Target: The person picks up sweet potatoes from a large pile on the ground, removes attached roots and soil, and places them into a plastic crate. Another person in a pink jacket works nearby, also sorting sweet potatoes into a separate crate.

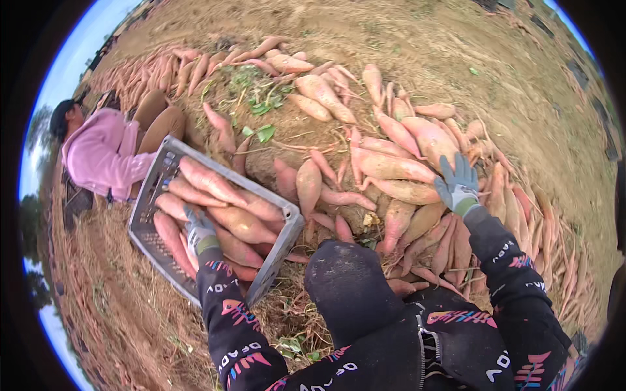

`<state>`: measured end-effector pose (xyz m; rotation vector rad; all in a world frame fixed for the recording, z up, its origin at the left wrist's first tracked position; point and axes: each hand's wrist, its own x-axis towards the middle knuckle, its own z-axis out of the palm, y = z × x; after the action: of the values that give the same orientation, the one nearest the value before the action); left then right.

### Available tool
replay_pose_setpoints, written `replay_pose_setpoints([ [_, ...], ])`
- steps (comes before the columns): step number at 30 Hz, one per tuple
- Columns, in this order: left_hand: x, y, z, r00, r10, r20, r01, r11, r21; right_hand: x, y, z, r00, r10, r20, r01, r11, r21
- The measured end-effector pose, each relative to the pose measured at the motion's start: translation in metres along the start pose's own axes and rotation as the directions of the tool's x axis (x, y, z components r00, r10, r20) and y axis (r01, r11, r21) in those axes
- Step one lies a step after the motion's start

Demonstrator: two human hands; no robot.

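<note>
A grey plastic crate stands tilted at the left, partly filled with pink-skinned sweet potatoes. My left hand, in a grey-blue work glove, reaches into it and rests among the sweet potatoes; its fingertips are partly hidden, so a hold cannot be told. To the right, my right hand, gloved alike, lies with spread fingers at the lower end of a large sweet potato on the heap. Other sweet potatoes lie to its left, and more lie beneath it.
A person in a pink top sits or crouches beyond the crate's left side. A long row of sweet potatoes runs along the soil behind. Green leaves and vines lie between. My bent knee is close to the heap.
</note>
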<state>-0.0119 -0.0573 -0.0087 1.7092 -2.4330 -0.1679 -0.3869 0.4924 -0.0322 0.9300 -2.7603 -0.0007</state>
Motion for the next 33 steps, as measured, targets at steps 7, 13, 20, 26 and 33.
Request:
replay_pose_setpoints([
  [7, -0.026, 0.106, 0.000, 0.969, 0.240, 0.059, -0.220, 0.947, -0.235, -0.014, 0.011, -0.034, 0.989, 0.042, 0.141, -0.074, 0.969, 0.235],
  [13, -0.109, 0.203, -0.021, 0.888, 0.460, 0.011, -0.373, 0.735, -0.567, -0.122, 0.051, -0.056, 0.982, 0.186, 0.003, -0.150, 0.784, 0.603],
  [20, -0.375, 0.417, -0.049, 0.329, 0.943, -0.061, -0.788, 0.238, -0.567, -0.307, 0.210, -0.107, 0.693, 0.667, -0.274, -0.353, 0.645, 0.678],
  [26, -0.590, 0.539, -0.006, -0.284, 0.947, 0.151, -0.924, -0.228, -0.306, -0.429, 0.364, -0.117, 0.417, 0.852, -0.317, -0.716, 0.523, 0.462],
  [33, -0.667, 0.592, 0.023, -0.058, 0.723, 0.688, -0.998, -0.055, -0.027, -0.531, 0.545, -0.108, 0.211, 0.914, -0.347, -0.973, 0.231, 0.018],
])
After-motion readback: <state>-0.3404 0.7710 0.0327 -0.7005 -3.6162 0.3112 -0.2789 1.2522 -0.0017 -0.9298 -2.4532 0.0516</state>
